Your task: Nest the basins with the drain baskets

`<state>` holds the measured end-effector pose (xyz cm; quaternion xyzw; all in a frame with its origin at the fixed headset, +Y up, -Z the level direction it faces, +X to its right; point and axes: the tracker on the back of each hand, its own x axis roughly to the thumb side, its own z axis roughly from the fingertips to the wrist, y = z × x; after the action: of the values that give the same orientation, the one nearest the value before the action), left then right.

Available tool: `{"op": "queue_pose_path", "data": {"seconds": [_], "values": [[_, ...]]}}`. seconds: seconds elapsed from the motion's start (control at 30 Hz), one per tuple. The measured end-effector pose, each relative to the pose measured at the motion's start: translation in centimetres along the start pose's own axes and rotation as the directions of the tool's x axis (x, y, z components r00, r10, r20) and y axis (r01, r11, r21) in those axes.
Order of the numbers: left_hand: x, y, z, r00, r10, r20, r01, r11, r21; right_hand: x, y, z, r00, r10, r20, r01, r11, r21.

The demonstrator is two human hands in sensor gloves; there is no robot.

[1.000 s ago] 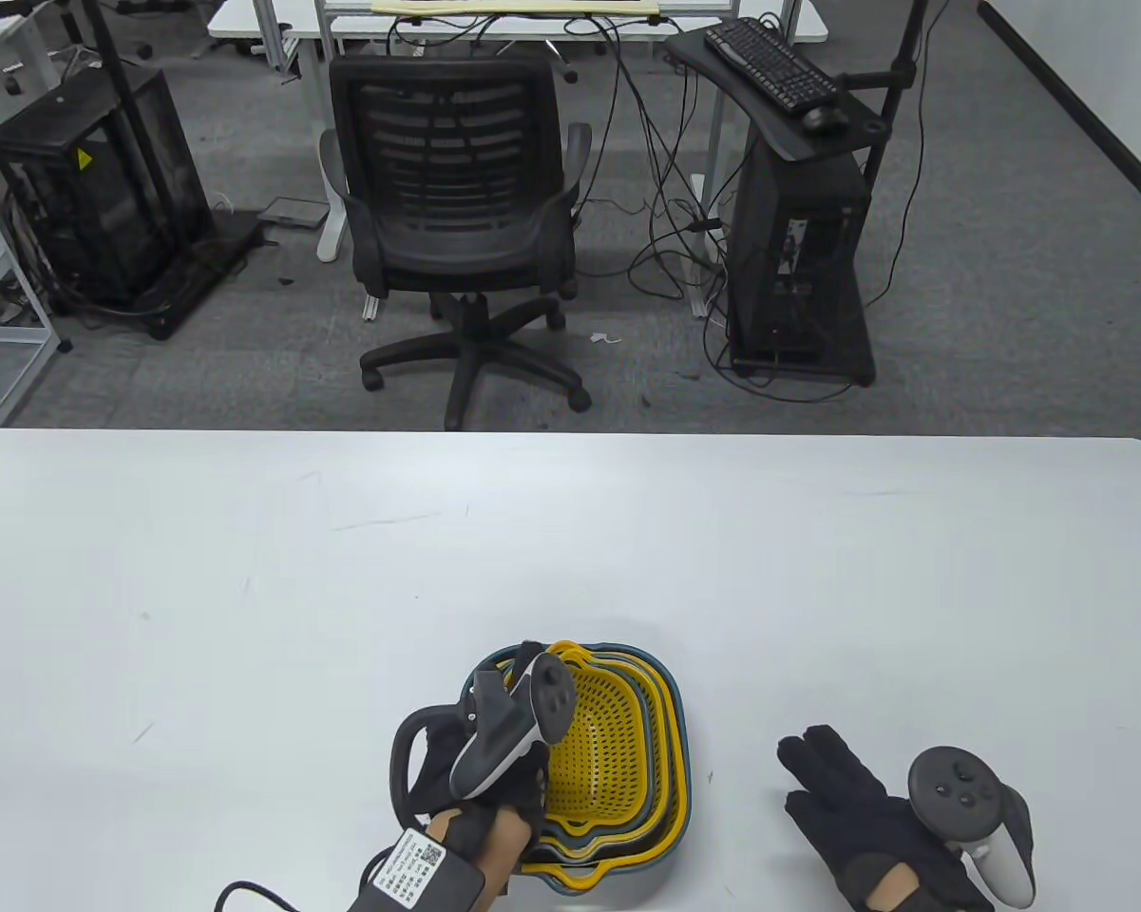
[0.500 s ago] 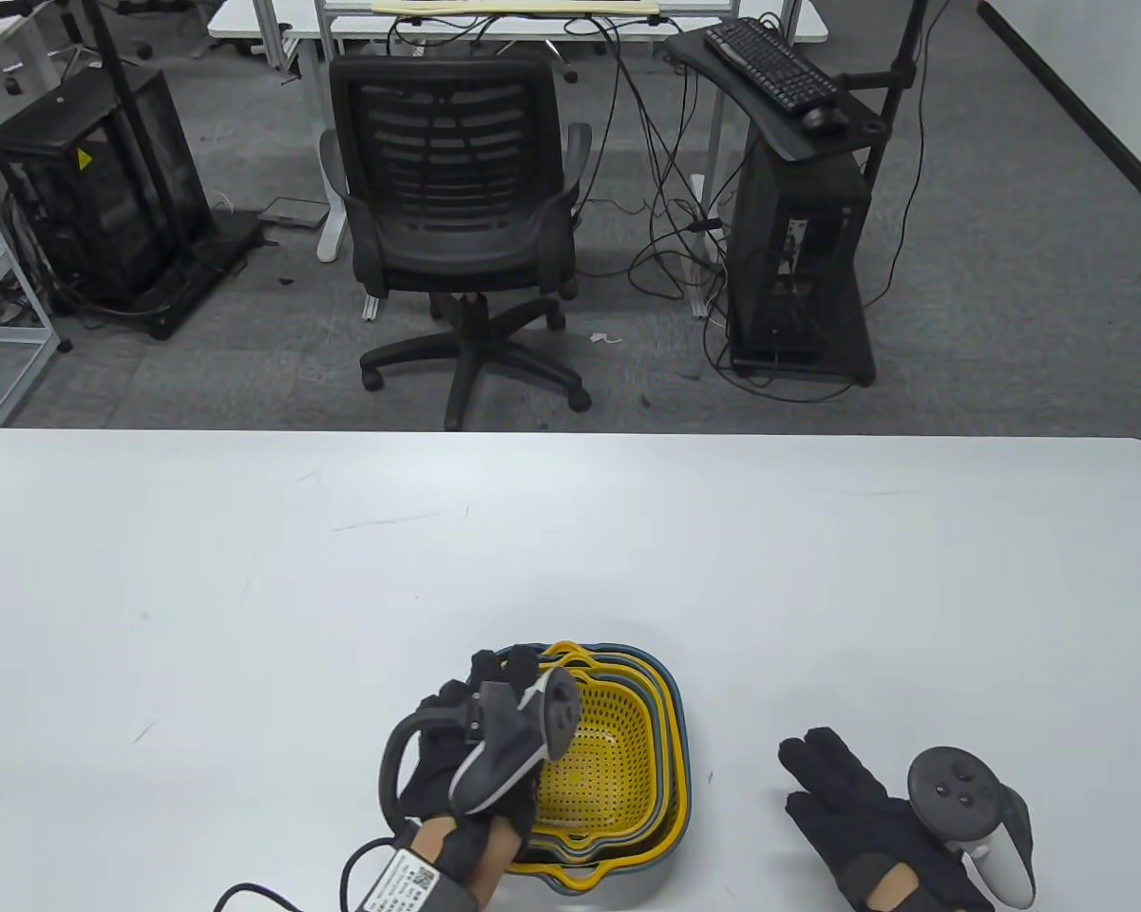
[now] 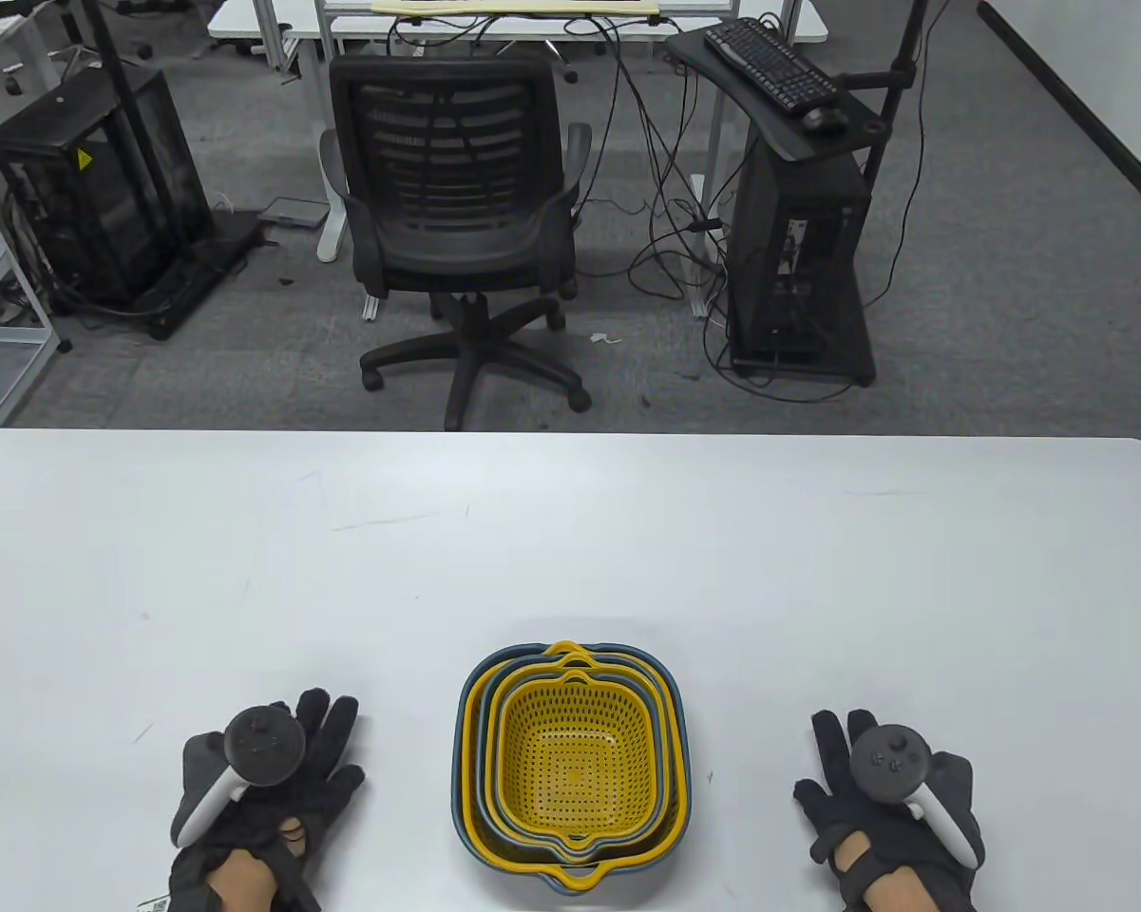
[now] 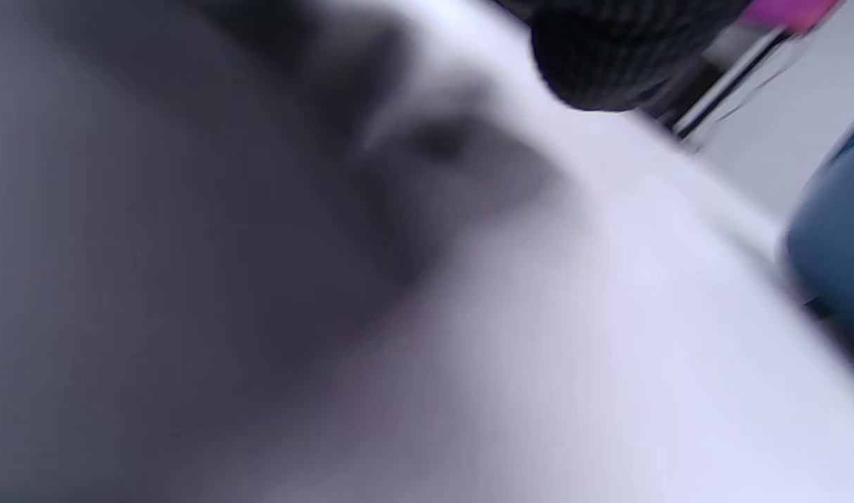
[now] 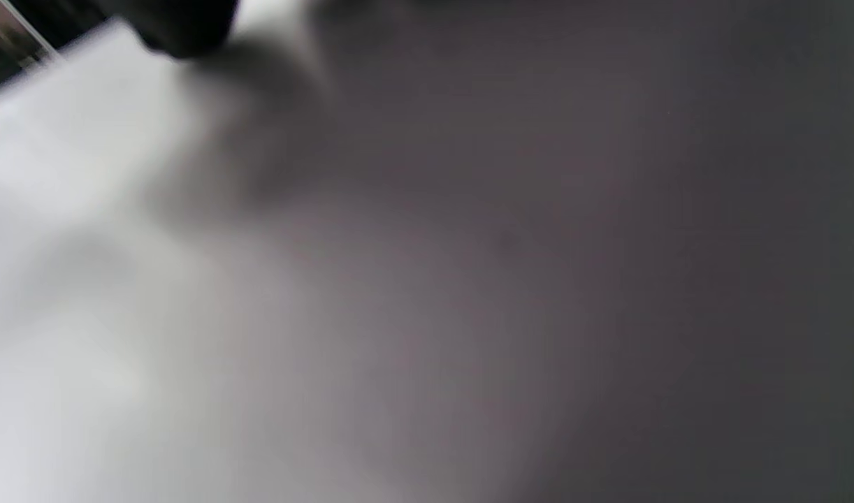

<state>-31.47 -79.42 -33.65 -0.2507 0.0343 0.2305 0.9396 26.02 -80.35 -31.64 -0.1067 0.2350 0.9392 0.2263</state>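
Note:
A nested stack of blue basins (image 3: pixel 676 750) and yellow drain baskets (image 3: pixel 572 760) sits near the table's front edge, a perforated yellow basket innermost. My left hand (image 3: pixel 285 769) rests flat and empty on the table to the stack's left, fingers spread. My right hand (image 3: pixel 865 788) rests flat and empty on the table to the stack's right. Neither hand touches the stack. The left wrist view is blurred, with a gloved fingertip (image 4: pixel 609 56) at the top and a blue basin edge (image 4: pixel 832 244) at the right. The right wrist view shows only blurred table.
The white table (image 3: pixel 570 551) stretches wide behind and beside the stack. Beyond its far edge stand a black office chair (image 3: pixel 456 218), a computer tower on a stand (image 3: pixel 798 256) and a black rack (image 3: pixel 95 190).
My left hand has let go of the stack's left side and moved left onto the table. My right hand shifted slightly and straightened. The stack has stayed put.

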Motion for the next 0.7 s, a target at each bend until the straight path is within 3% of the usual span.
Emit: {"op": "queue_pose_path", "data": {"seconds": [0.07,0.37,0.7], "values": [[0.3,-1.3,-0.9,0.996,-0.073,-0.058,0.065,0.990,-0.127,0.4,0.1,0.2,1.000,0.005,0.016,-0.005,1.000,-0.017],[0.4,-1.2,-1.1,0.998,-0.003,-0.062,-0.007,0.988,-0.155,-0.8,-0.5,0.4,0.983,-0.162,0.086,0.157,0.986,0.061],[0.4,-1.2,-1.2,0.997,0.004,-0.074,-0.015,0.988,-0.153,-0.8,-0.5,0.4,0.983,-0.161,0.088,0.155,0.985,0.075]]}}
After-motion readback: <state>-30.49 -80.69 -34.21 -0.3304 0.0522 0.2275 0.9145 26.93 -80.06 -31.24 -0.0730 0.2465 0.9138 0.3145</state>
